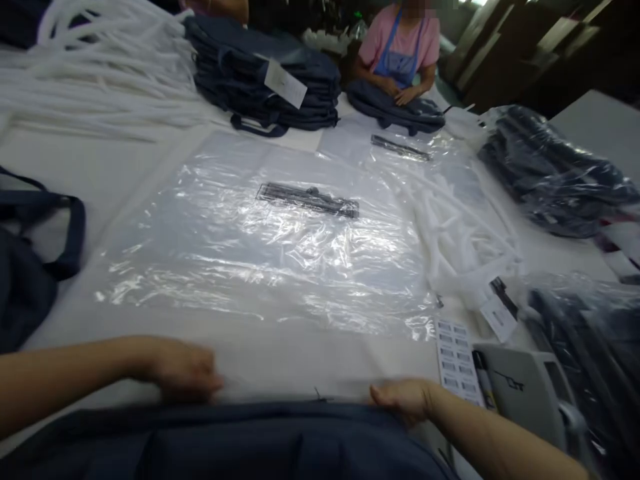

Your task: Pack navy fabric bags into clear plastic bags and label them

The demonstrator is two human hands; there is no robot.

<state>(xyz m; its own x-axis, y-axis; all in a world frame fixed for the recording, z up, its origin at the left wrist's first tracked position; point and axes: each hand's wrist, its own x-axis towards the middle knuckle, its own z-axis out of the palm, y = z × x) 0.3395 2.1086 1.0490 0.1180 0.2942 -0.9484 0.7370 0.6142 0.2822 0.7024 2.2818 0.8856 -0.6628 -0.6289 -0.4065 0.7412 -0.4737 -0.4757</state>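
A dark blue fabric bag (235, 443) lies along the bottom edge, nearest to me. My left hand (187, 372) is closed at its far edge on the left, blurred by motion, and what its fingers pinch cannot be made out. On the right, my right hand (403, 400) has its fingers closed at the same far edge, beside the bag's corner, with its grip partly hidden. Beyond both hands, a clear plastic bag (280, 247) with a black printed strip lies flat on the white table (280, 353).
White strips (110, 73) are heaped at the back left, beside stacked blue bags (260, 73). Across the table a person (400, 53) touches a blue bag (395, 107). Barcode labels (457, 360), a marker (484, 380), a grey device (525, 393) and plastic-wrapped bags (555, 170) are at right.
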